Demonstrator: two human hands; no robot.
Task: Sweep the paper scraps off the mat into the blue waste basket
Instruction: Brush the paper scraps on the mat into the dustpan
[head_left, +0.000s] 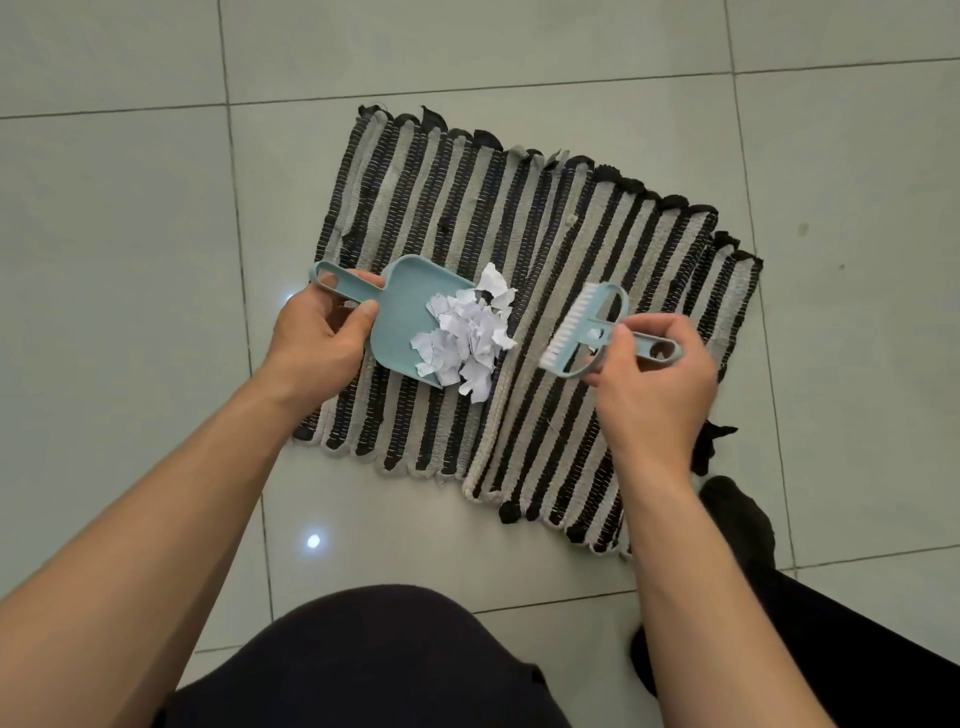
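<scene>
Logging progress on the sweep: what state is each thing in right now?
Pale blue plastic dustpan: flat on mat, left hand holds its handle.
White torn paper scraps: piled at the dustpan's mouth, some spilling onto the mat.
Pale blue white-bristled hand brush: gripped by right hand, apart from scraps.
Black-and-beige striped woven mat: flat on tiled floor.

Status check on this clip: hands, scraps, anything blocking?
Left hand grips dustpan handle; right hand holds brush. Paper scraps piled at pan's lip on mat, a few spilling over. Waste basket not in view. Nothing blocking.
</scene>
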